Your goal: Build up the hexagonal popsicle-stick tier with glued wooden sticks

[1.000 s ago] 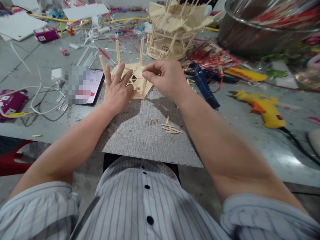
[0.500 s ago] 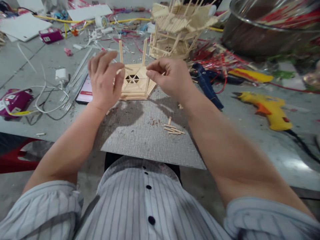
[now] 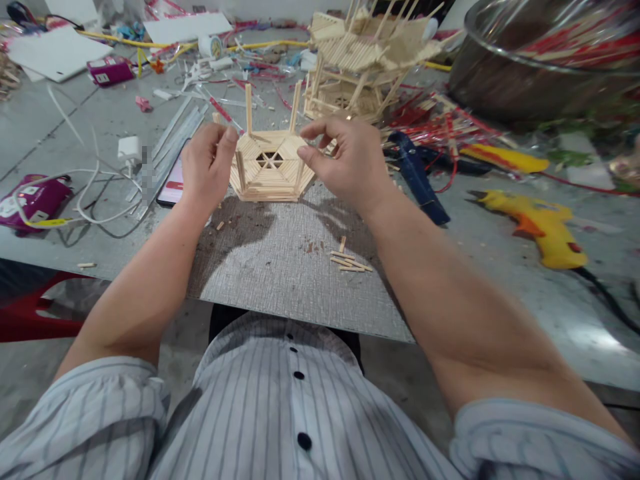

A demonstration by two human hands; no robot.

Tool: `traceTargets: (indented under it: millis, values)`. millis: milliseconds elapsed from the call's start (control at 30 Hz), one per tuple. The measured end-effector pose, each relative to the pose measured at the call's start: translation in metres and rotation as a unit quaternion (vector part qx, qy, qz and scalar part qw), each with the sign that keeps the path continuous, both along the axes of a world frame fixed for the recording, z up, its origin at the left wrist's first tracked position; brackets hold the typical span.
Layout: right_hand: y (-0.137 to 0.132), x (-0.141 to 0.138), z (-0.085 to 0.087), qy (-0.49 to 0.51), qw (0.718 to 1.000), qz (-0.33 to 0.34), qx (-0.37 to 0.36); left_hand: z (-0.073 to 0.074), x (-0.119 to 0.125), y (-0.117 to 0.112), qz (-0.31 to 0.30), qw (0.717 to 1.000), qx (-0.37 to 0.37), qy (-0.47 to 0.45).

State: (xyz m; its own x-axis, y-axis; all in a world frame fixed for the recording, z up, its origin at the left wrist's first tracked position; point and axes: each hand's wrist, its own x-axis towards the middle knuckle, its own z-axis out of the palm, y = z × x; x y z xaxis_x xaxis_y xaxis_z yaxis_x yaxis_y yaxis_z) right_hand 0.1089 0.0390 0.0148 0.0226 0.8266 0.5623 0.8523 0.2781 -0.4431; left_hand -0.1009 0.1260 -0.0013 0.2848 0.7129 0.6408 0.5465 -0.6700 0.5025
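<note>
A six-sided frame of thin wooden sticks [image 3: 270,190] lies on the grey board, with a spoked opening in its middle and short upright posts at its corners. My left hand [image 3: 206,167] is closed at the frame's left corner, its fingers curled around a post whose tip shows above them. At the right corner, the thumb and forefinger of my right hand [image 3: 350,160] are bent against the frame's edge; their exact contact is partly hidden. Several short cut sticks [image 3: 350,261] lie nearer to me on the board.
Behind stands a taller stick model [image 3: 345,50]. To the right are blue-handled cutters [image 3: 420,177], a yellow glue gun [image 3: 537,220] and a metal pot [image 3: 500,73]. A phone [image 3: 173,190], a white charger [image 3: 130,150] and cables lie left. The board's edge [image 3: 300,319] faces me.
My left hand has lowered and curled in at the frame's left corner, uncovering the front left post. My right thumb and forefinger have shifted from the front right post toward the right corner.
</note>
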Motion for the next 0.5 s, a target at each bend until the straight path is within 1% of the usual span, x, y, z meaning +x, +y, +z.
traceTargets:
  millis: [67,133,233,400,500]
  values:
    - [-0.006,-0.005,0.005,-0.06,0.998,-0.007,0.01,0.0,0.0,0.0,-0.005,1.0,-0.017,-0.005]
    - [-0.011,-0.009,0.009,-0.112,0.994,-0.004,0.003,0.0,0.0,-0.001,-0.014,0.999,-0.028,-0.018]
    - [-0.012,-0.012,0.009,-0.153,0.988,0.0,-0.018,0.0,0.001,-0.003,-0.022,0.999,-0.031,-0.029]
    - [-0.002,-0.005,-0.005,-0.145,0.989,0.008,-0.01,0.002,0.003,-0.006,-0.032,0.999,-0.03,0.009]
    - [0.005,-0.001,-0.013,-0.129,0.991,0.016,-0.015,0.004,0.004,-0.01,-0.038,0.998,-0.046,0.019]
